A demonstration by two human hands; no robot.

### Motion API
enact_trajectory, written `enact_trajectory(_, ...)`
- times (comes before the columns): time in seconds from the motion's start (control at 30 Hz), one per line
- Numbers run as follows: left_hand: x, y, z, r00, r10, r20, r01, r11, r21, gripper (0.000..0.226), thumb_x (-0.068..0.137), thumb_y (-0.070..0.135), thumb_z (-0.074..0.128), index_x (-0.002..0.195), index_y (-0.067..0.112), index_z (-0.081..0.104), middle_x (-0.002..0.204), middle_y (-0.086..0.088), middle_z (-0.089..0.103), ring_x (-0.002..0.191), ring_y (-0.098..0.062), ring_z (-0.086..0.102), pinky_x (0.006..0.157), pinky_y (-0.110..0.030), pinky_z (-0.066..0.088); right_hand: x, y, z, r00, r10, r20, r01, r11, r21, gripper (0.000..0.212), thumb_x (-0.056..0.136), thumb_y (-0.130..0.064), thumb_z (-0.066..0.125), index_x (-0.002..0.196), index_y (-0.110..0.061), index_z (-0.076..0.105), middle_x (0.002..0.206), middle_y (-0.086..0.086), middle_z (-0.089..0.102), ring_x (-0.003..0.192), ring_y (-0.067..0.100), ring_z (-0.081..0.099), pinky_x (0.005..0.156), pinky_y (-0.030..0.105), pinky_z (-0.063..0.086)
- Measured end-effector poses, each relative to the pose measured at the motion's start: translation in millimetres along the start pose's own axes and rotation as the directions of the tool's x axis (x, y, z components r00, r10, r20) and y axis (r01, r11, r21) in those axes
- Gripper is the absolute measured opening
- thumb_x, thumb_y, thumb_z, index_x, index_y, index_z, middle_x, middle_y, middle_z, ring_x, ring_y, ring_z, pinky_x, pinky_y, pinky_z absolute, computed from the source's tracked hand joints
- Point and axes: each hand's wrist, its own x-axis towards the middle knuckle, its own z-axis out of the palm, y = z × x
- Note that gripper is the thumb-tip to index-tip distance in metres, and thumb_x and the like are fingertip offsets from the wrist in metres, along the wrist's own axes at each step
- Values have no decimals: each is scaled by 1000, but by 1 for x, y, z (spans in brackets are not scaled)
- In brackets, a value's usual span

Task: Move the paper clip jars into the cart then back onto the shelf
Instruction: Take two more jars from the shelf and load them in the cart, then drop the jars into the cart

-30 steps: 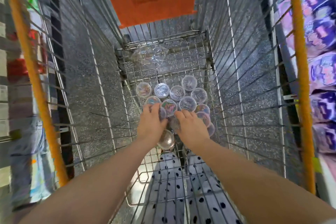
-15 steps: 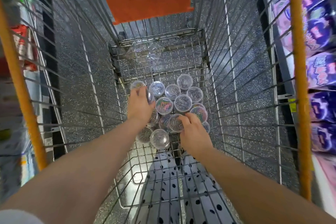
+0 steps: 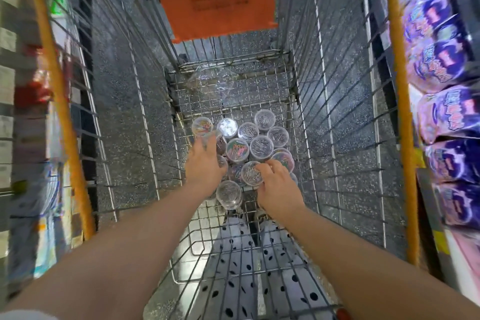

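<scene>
As left hand (image 3: 204,165) touches jars (image 3: 261,147), right hand (image 3: 279,189) seemingly grips jar (image 3: 250,173)

Jar (image 3: 221,143) half hidden (contents unclear) behind left hand (image 3: 204,167)

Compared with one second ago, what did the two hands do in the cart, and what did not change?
The left hand moved forward and left, toward the far-left jar of coloured clips; its grip is unclear. The right hand stayed in place, fingers curled round a silver-clip jar. The other jars stayed in the cart.
</scene>
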Motion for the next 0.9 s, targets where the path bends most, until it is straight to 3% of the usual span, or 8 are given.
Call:
enact_trajectory(0.1,-12,7,-5,1000,-12,-19,13,1000,28,89,75,36,71,145,34,15,147,-9,25,131,-27,34,103,-42,38,-6,-4,-6,999,-36,-26,35,999,-21,48,88,-7,49,135,-16,43,133,4,43,122,18,41,102,28,37)
enact_trajectory(0.2,-29,14,-10,999,0,-34,1,1000,16,83,79,39,67,145,26,19,148,-9,25,134,-26,31,107,-41,32,-14,-9,-15,999,-42,-4,42,999,-19,52,88,-5,49,138,-17,40,139,5,39,128,18,38,107,28,32)
enact_trajectory(0.33,-57,21,-22,995,15,-99,-24,996,-91,78,80,34,69,143,26,25,149,-8,24,134,-28,31,109,-45,32,-27,-18,-29,995,-90,-32,90,996,-24,46,90,-4,47,134,-17,44,132,3,46,114,17,47,95,29,42)
enact_trajectory(0.53,-100,33,-66,979,29,-202,-60,987,-148,65,84,35,64,140,20,34,145,-7,29,130,-27,33,104,-35,32,-45,-49,-71,962,-267,-49,261,960,-97,40,93,-12,46,132,-18,44,131,2,46,118,19,43,93,33,42)
enact_trajectory(0.67,-124,34,-119,957,54,-287,-102,983,-154,62,86,34,62,140,19,36,147,-5,29,133,-24,31,108,-39,30,-54,-92,-112,909,-413,-57,399,901,-170,37,94,-17,45,131,-14,45,128,8,51,118,25,43,96,35,37)
enact_trajectory(0.9,-209,-1,-224,856,86,-510,-187,971,-150,51,84,24,64,131,16,47,125,-9,55,118,-28,48,97,-39,39,-91,-204,-162,744,-657,-125,629,751,-199,31,88,-14,48,118,-15,55,109,8,64,102,28,58,79,36,42)
